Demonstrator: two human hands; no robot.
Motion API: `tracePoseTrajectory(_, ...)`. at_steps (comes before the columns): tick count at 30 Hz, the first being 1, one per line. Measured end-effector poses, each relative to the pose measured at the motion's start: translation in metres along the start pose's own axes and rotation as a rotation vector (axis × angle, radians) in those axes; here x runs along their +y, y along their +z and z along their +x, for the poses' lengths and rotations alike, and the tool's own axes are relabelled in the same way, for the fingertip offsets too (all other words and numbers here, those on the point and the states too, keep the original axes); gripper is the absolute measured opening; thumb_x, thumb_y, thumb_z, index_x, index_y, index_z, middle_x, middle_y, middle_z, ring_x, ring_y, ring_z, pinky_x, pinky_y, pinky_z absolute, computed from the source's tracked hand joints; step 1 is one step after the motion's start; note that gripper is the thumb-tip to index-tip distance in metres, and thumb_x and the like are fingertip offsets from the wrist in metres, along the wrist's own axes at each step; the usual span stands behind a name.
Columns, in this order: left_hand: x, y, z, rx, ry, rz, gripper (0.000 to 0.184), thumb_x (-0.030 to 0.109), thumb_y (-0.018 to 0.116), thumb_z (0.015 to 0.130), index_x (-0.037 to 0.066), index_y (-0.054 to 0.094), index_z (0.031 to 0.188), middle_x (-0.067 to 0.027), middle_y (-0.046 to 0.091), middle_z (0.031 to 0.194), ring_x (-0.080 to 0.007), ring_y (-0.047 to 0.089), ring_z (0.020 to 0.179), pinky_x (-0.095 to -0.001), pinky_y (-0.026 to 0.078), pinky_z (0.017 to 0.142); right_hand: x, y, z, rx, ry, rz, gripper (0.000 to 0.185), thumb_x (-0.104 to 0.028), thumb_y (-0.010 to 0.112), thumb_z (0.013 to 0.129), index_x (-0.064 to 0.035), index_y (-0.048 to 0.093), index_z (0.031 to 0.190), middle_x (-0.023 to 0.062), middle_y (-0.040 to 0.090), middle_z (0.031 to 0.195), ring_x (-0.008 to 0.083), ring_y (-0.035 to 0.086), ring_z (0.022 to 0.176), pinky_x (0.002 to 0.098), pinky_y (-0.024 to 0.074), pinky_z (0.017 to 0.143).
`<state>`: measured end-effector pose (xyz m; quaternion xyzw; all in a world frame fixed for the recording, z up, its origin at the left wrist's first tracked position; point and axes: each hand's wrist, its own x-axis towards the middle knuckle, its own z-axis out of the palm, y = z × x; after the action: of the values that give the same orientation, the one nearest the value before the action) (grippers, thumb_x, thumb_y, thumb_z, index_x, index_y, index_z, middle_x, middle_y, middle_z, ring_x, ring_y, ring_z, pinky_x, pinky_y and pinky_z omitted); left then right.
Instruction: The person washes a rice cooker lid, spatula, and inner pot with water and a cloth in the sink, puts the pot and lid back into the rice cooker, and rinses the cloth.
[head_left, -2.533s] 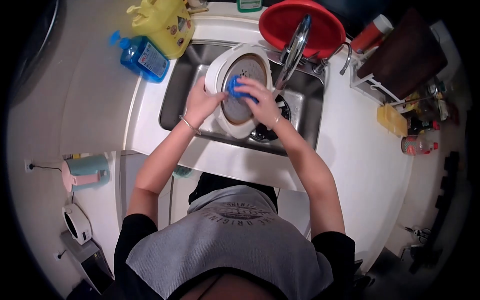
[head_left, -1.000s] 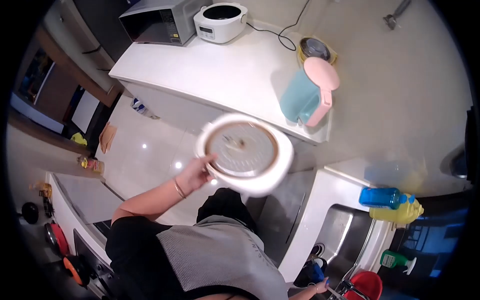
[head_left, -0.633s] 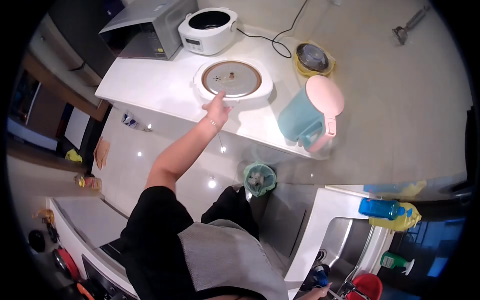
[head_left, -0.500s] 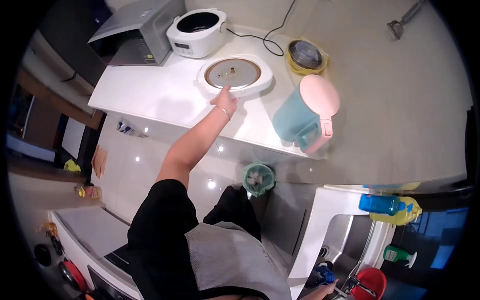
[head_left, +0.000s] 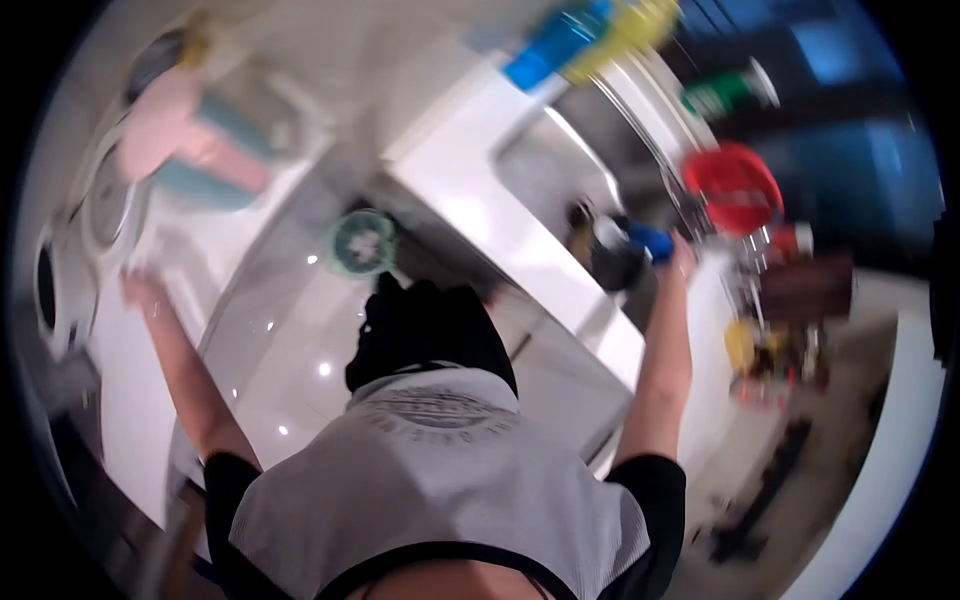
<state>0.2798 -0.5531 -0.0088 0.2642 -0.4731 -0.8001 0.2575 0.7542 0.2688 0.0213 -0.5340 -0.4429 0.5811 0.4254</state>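
Overall, two white worktops are taking up most of the view: the side counter (head_left: 135, 430) is running along the person's left, and the sink counter (head_left: 470, 215) is slanting across the right. Between them the person is standing in a grey-fronted shirt (head_left: 440, 450), one arm extending to each side. A steel sink (head_left: 560, 150) is sitting in the right-hand worktop, with a red basin (head_left: 730, 185) standing behind it. On the side counter a white rice cooker (head_left: 68, 285) is showing its dark opening. Nearer, a pink and teal kettle (head_left: 185, 145) is standing by the counter's edge, and the white-rimmed lid (head_left: 107, 200) is lying on the counter between kettle and cooker. Down on the floor a green-lined bin (head_left: 340, 250) is holding pale scraps. A blue bottle (head_left: 560, 45) is leaning into view above the sink. The left hand (head_left: 145, 290) is hovering near the lid; blur is hiding how wide its fingers are. The right hand (head_left: 682, 257) is reaching over the sink, its fingers meeting a blue scrubber (head_left: 652, 242); whether they are gripping it, I cannot tell.
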Motion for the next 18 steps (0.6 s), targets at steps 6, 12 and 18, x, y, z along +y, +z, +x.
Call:
tracePoseTrajectory(6, 0.015, 0.038, -0.261, 0.148, 0.864, 0.705, 0.037, 0.002, 0.060, 0.071, 0.001, 0.038, 0.101, -0.0155, 0.033, 0.104, -0.0249, 0.043, 0.091, -0.0368, 0.041, 0.075, 0.004, -0.041, -0.002, 0.084, 0.028, -0.076, 0.017, -0.006, 0.059, 0.076, 0.0044, 0.058, 0.089, 0.0102, 0.060, 0.085, 0.0198, 0.058, 0.075, 0.0314, 0.0477, 0.067)
tracePoseTrajectory(12, -0.049, 0.124, -0.497, -0.912, 0.942, 0.592, 0.033, -0.002, 0.060, 0.069, 0.003, 0.045, 0.098, -0.0108, 0.041, 0.102, -0.0236, 0.041, 0.099, -0.0344, 0.033, 0.087, -0.013, -0.064, 0.012, -0.079, 0.282, -0.034, 0.019, -0.002, 0.056, 0.077, 0.0044, 0.056, 0.095, 0.0101, 0.060, 0.086, 0.0190, 0.059, 0.076, 0.0278, 0.0489, 0.068)
tracePoseTrajectory(18, -0.165, 0.192, -0.686, -2.007, 0.632, 0.537, 0.022, 0.003, 0.055, 0.071, 0.008, 0.053, 0.093, -0.0088, 0.052, 0.101, -0.0270, 0.048, 0.099, -0.0371, 0.034, 0.086, 0.001, -0.099, 0.001, -0.339, 0.839, 0.232, 0.030, -0.018, 0.062, 0.079, 0.0020, 0.053, 0.100, 0.0137, 0.061, 0.092, 0.0245, 0.062, 0.078, 0.0362, 0.0523, 0.069)
